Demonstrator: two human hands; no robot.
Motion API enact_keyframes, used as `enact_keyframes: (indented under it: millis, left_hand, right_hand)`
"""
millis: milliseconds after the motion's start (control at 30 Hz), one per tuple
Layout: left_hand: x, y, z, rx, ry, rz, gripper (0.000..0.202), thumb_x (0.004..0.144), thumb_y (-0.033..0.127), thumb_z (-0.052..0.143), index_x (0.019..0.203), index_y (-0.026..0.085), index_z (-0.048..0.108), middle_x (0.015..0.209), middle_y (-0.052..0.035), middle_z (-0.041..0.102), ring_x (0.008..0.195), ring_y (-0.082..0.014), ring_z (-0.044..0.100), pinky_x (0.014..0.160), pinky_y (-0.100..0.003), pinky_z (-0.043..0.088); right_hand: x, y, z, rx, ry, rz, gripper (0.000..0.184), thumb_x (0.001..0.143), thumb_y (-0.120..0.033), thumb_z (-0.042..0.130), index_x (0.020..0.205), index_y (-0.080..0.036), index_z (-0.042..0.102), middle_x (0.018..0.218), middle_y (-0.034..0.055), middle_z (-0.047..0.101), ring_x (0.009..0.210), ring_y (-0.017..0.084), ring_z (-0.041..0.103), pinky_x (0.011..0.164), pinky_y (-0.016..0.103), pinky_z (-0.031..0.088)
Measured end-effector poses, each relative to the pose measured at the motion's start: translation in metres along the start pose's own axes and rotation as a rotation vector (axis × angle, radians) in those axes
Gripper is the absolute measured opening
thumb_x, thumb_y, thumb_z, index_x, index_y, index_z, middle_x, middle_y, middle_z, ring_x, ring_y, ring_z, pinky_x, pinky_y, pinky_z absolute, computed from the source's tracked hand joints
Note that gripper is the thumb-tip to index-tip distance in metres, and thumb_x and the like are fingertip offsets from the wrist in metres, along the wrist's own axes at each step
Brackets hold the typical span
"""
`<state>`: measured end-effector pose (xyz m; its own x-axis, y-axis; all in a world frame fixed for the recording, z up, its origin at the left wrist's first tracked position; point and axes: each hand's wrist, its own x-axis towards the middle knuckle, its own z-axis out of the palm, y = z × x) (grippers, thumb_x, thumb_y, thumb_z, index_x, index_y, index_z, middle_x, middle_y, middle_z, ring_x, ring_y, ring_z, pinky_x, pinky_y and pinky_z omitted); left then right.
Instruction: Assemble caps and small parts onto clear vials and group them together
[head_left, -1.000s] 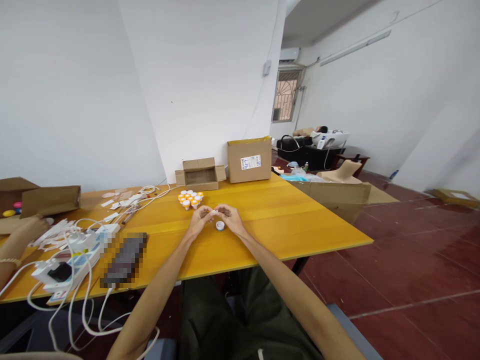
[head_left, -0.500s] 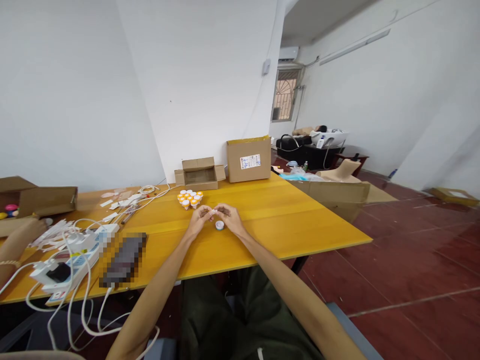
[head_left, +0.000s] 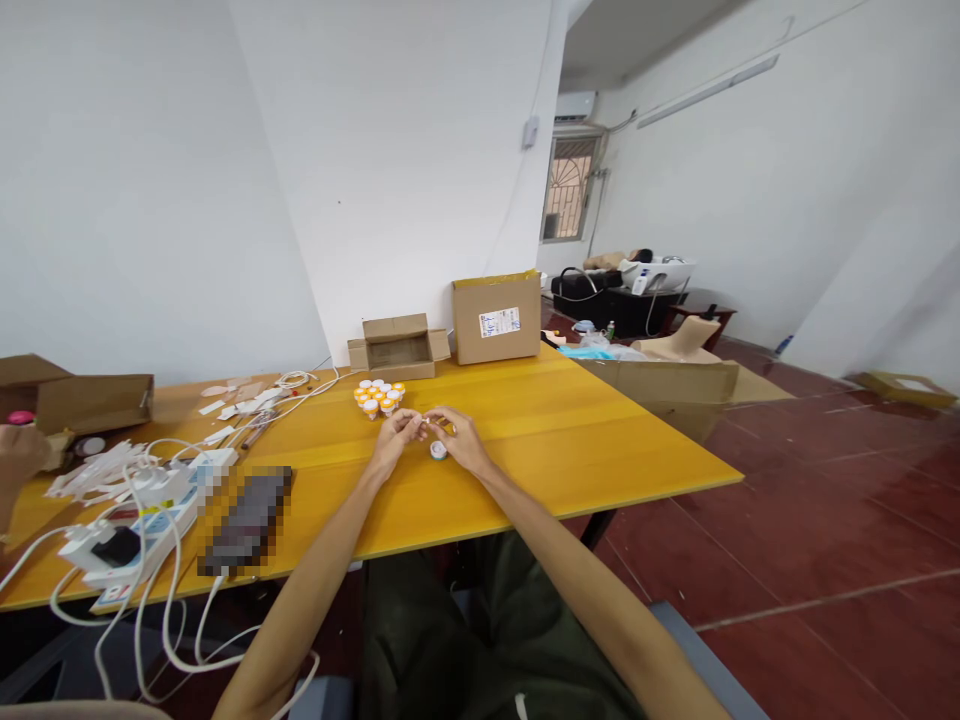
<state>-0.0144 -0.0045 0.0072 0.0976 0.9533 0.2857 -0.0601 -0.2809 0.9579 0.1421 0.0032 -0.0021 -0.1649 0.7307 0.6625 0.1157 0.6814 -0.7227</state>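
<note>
Both my hands meet over the middle of the yellow table (head_left: 585, 440). My left hand (head_left: 395, 436) and my right hand (head_left: 457, 436) have their fingers pinched together on a tiny white piece between them; I cannot make out what it is. A small round white cap (head_left: 438, 451) lies on the table just under my right hand. Just beyond my fingers stands a cluster of several small orange bottles with white caps (head_left: 379, 396).
An open small cardboard box (head_left: 398, 347) and a taller closed carton (head_left: 496, 318) stand at the table's far edge. White cables, chargers and a power strip (head_left: 135, 500) clutter the left side. Another person's hand (head_left: 19, 450) is at the far left. A large carton (head_left: 667, 385) stands beside the table.
My hands stay pinched together in the same spot. The other person's hand at the far left has lifted off the table and moved left.
</note>
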Motion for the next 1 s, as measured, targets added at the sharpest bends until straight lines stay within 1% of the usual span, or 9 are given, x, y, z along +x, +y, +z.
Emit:
enact_keyframes:
  millis: [133, 233, 333, 433, 567, 733, 800, 900, 1000]
  left_hand:
    - [0.002, -0.001, -0.003, -0.028, 0.086, 0.046, 0.037, 0.069, 0.05, 0.078, 0.082, 0.018, 0.064, 0.077, -0.0025, 0.071, 0.067, -0.0144, 0.066, 0.066, -0.028, 0.054]
    - [0.003, -0.001, -0.005, -0.003, 0.115, 0.064, 0.035, 0.069, 0.048, 0.078, 0.083, 0.019, 0.065, 0.077, -0.0023, 0.071, 0.067, -0.0144, 0.066, 0.067, -0.028, 0.054]
    - [0.003, -0.002, -0.005, 0.024, 0.124, 0.065, 0.036, 0.067, 0.047, 0.078, 0.084, 0.019, 0.064, 0.078, -0.002, 0.07, 0.068, -0.0148, 0.067, 0.067, -0.028, 0.054]
    - [0.003, -0.002, -0.005, 0.037, 0.129, 0.062, 0.037, 0.065, 0.046, 0.08, 0.085, 0.019, 0.064, 0.077, -0.0018, 0.07, 0.068, -0.0154, 0.067, 0.068, -0.029, 0.054]
    - [0.003, -0.003, -0.006, 0.059, 0.12, 0.065, 0.035, 0.065, 0.044, 0.08, 0.083, 0.019, 0.063, 0.077, -0.0022, 0.071, 0.069, -0.0166, 0.068, 0.068, -0.03, 0.055]
    - [0.003, -0.004, -0.005, 0.077, 0.088, 0.048, 0.032, 0.064, 0.04, 0.08, 0.079, 0.019, 0.062, 0.077, -0.0023, 0.071, 0.067, -0.0163, 0.067, 0.066, -0.03, 0.055]
    - [0.003, -0.004, -0.004, 0.077, 0.075, 0.037, 0.031, 0.063, 0.039, 0.08, 0.078, 0.019, 0.062, 0.075, -0.0019, 0.071, 0.065, -0.0158, 0.067, 0.066, -0.03, 0.056]
    - [0.002, -0.003, -0.003, 0.081, 0.064, 0.036, 0.029, 0.064, 0.037, 0.08, 0.078, 0.019, 0.062, 0.073, -0.0016, 0.071, 0.063, -0.0154, 0.066, 0.065, -0.03, 0.056]
    - [0.002, -0.003, -0.003, 0.086, 0.067, 0.05, 0.028, 0.065, 0.036, 0.08, 0.079, 0.019, 0.063, 0.073, -0.0015, 0.071, 0.064, -0.0161, 0.067, 0.065, -0.03, 0.056]
  right_hand:
    - [-0.001, 0.007, -0.011, -0.188, 0.129, -0.014, 0.021, 0.081, -0.019, 0.055, 0.093, -0.027, 0.071, 0.095, 0.0044, 0.071, 0.094, 0.022, 0.063, 0.087, 0.034, 0.05]
    - [-0.003, 0.02, -0.023, -0.373, 0.233, 0.057, 0.023, 0.081, -0.016, 0.054, 0.093, -0.026, 0.07, 0.096, 0.0062, 0.07, 0.096, 0.024, 0.062, 0.088, 0.036, 0.049]
    - [-0.005, 0.037, -0.03, -0.502, 0.236, 0.138, 0.016, 0.079, -0.018, 0.061, 0.089, -0.025, 0.072, 0.094, 0.0085, 0.07, 0.094, 0.026, 0.062, 0.085, 0.038, 0.048]
    - [-0.007, 0.051, -0.031, -0.534, 0.182, 0.148, 0.007, 0.076, -0.023, 0.07, 0.082, -0.027, 0.073, 0.089, 0.0086, 0.07, 0.089, 0.026, 0.062, 0.08, 0.037, 0.047]
    - [-0.008, 0.057, -0.031, -0.503, 0.102, 0.14, 0.009, 0.073, -0.02, 0.073, 0.071, -0.028, 0.071, 0.081, 0.0063, 0.07, 0.083, 0.024, 0.063, 0.073, 0.034, 0.045]
    - [-0.006, 0.046, -0.031, -0.402, 0.079, 0.25, 0.013, 0.072, -0.016, 0.067, 0.064, -0.026, 0.065, 0.075, 0.0038, 0.069, 0.073, 0.021, 0.063, 0.066, 0.031, 0.045]
    - [-0.003, 0.039, -0.03, -0.289, 0.084, 0.273, 0.011, 0.072, -0.018, 0.065, 0.065, -0.025, 0.062, 0.07, 0.0016, 0.069, 0.068, 0.019, 0.063, 0.065, 0.03, 0.047]
    - [0.002, 0.028, -0.025, -0.064, 0.11, 0.259, 0.003, 0.072, -0.026, 0.064, 0.07, -0.024, 0.063, 0.069, -0.0004, 0.069, 0.067, 0.018, 0.065, 0.067, 0.03, 0.051]
    - [0.005, 0.021, -0.021, 0.121, 0.11, 0.267, 0.01, 0.071, -0.033, 0.065, 0.071, -0.023, 0.064, 0.07, 0.0002, 0.07, 0.067, 0.019, 0.066, 0.066, 0.031, 0.053]
